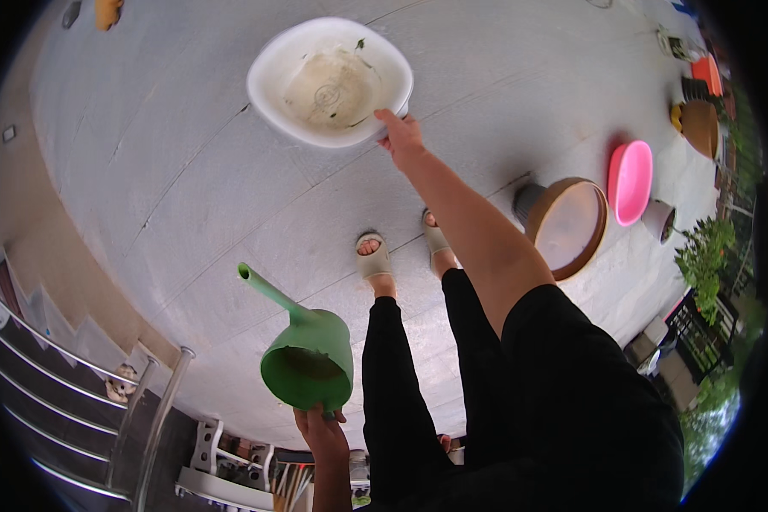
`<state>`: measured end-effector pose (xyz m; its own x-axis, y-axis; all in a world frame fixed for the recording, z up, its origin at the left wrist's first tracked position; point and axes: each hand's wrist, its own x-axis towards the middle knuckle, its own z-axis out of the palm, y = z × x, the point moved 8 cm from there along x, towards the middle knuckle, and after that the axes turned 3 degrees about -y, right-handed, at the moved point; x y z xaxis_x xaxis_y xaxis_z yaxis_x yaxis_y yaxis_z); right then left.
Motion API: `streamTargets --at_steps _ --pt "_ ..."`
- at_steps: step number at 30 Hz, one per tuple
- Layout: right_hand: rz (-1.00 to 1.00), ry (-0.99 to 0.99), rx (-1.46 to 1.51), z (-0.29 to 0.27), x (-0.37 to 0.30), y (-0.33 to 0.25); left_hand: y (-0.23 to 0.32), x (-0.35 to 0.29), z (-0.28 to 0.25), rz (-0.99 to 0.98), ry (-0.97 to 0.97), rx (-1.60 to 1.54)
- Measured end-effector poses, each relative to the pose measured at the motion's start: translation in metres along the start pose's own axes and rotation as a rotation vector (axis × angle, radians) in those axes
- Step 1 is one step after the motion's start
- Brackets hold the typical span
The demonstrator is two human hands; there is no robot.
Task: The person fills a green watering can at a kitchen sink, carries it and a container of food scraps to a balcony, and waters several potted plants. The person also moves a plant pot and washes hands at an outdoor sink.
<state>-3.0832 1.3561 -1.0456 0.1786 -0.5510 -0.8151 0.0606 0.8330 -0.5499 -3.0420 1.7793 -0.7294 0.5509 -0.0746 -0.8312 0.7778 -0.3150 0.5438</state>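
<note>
Past the feet (372, 254), the right hand (401, 141) grips a white basin (269, 81) by its rim, fingers closed; brownish residue (303, 85) and dark bits (360, 43) lie inside, near a round mark (327, 96) I can't read. Nearer, the left hand's fingers (317, 416) hold a green spouted pot (326, 331), its inside shadowed.

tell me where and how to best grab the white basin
Probably by the near right rim of the white basin, coming from the person's side, thumb inside and fingers outside, as the right hand does. The open mouth faces up, leaving that edge exposed. It is wide, so a second hand on the opposite rim would likely steady it.
</note>
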Motion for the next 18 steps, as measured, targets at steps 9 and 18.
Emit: streamTargets --at_steps 9,18 --pt "-0.021 0.071 0.216 -0.15 -0.252 -0.033 0.062 -0.053 0.023 0.129 -0.25 0.17" --pt "0.109 0.388 0.571 -0.308 -0.411 -0.001 0.089 -0.114 0.062 0.248 -0.484 0.42"
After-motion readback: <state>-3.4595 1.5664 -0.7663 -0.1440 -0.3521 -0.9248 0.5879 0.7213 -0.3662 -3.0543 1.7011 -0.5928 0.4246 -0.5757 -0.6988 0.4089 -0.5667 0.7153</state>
